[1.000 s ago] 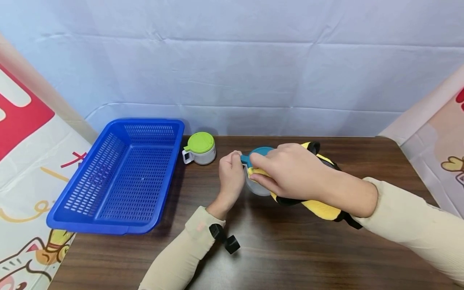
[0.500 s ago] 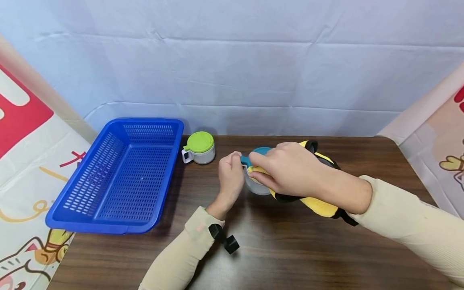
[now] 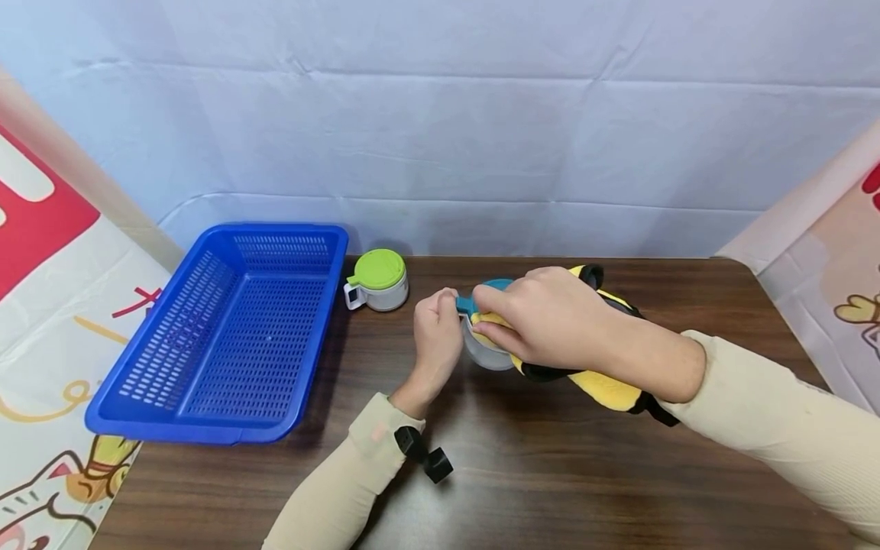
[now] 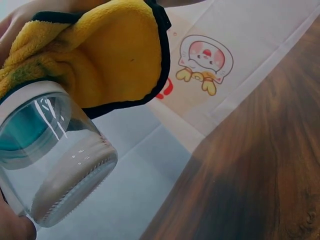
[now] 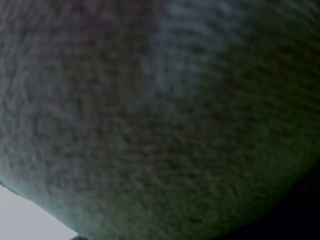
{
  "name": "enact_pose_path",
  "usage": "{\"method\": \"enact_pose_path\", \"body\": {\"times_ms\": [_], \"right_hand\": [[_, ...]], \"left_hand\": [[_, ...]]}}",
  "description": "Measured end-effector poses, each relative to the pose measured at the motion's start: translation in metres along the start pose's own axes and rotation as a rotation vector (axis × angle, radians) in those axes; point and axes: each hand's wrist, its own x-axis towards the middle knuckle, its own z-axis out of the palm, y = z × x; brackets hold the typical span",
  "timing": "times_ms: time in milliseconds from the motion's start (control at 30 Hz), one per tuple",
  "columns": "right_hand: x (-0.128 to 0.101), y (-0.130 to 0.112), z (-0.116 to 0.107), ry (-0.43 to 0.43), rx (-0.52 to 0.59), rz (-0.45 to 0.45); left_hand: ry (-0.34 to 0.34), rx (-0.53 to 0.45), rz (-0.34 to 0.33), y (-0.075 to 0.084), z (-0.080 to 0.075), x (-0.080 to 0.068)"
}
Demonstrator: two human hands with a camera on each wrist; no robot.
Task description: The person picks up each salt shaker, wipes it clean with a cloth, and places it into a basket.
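Observation:
My left hand (image 3: 438, 332) grips the handle of a glass seasoning jar (image 3: 488, 356) with a teal lid (image 3: 496, 285). In the left wrist view the clear jar (image 4: 75, 155) has a white collar and a pale layer near its ribbed base. My right hand (image 3: 550, 317) holds a yellow cleaning cloth (image 3: 608, 391) with black edging against the jar's top and side. The cloth (image 4: 120, 55) drapes over the collar in the left wrist view. Blurred, dark fabric (image 5: 150, 130) nearly fills the right wrist view. Most of the lid is hidden behind my right hand.
To the left stands a blue perforated plastic basket (image 3: 321, 344). Between it and my left hand is a second seasoning jar (image 3: 386, 296) with a lime-green lid and white handle. The brown wooden table (image 3: 550, 473) meets a pale cloth backdrop (image 3: 440, 153) at the back.
My right hand and the cloth have shifted very slightly up and left at the jar. My left hand keeps its grip on the handle, almost still.

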Motion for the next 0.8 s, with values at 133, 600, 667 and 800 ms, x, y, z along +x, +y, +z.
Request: {"method": "enact_pose_path", "body": {"times_ms": [133, 600, 667, 800], "right_hand": [[0.001, 0.001, -0.001, -0.024, 0.005, 0.02], [0.005, 0.021, 0.001, -0.021, -0.021, 0.108], [0.005, 0.027, 0.003, -0.009, -0.037, 0.125], [0.003, 0.038, 0.007, 0.012, -0.059, 0.145]], "left_hand": [[0.002, -0.002, 0.001, 0.0, 0.0, 0.0], [-0.031, -0.018, 0.0, 0.001, 0.005, -0.004], [-0.032, -0.014, -0.01, 0.0, 0.006, -0.005], [-0.016, -0.008, -0.022, 0.0, 0.007, -0.005]]}}
